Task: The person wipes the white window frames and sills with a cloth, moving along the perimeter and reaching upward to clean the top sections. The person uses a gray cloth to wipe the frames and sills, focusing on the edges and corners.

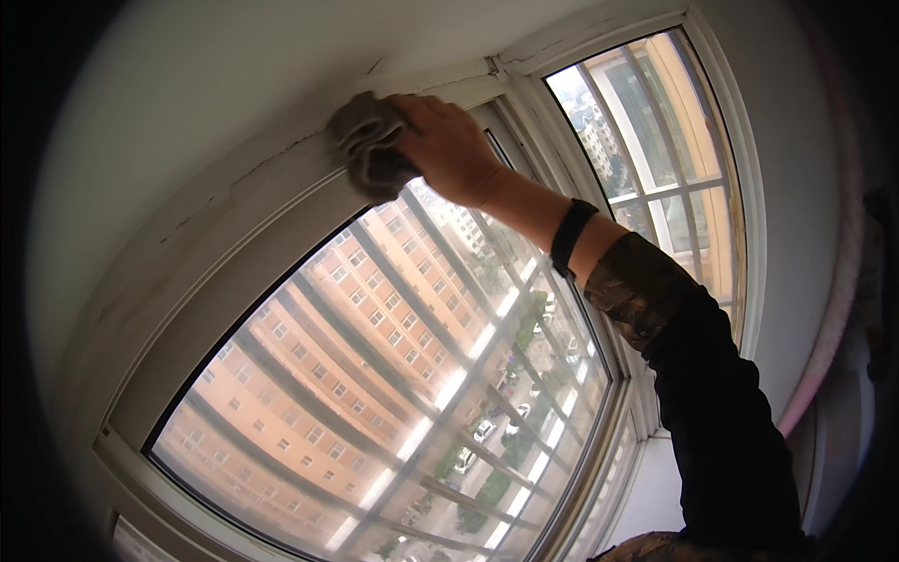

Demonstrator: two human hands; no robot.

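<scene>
A crumpled grey-brown cloth [368, 150] is bunched in my right hand [446, 142], whose fingers are closed on it. The hand reaches up to the top of a large window, and the cloth lies against the upper part of the white window frame [272, 214]. Below the cloth spreads the window's glass pane [403, 347]. My right arm, in a dark sleeve [721, 412] with a black band [570, 236] at the wrist, crosses from the lower right. My left hand is out of the picture.
A second, narrower window [646, 140] stands to the right, past a white corner post. Metal bars [375, 323] run outside the glass, with buildings and parked cars beyond. Dark cracks and stains mark the wall above the frame. A pinkish pole or pipe [829, 347] runs along the right.
</scene>
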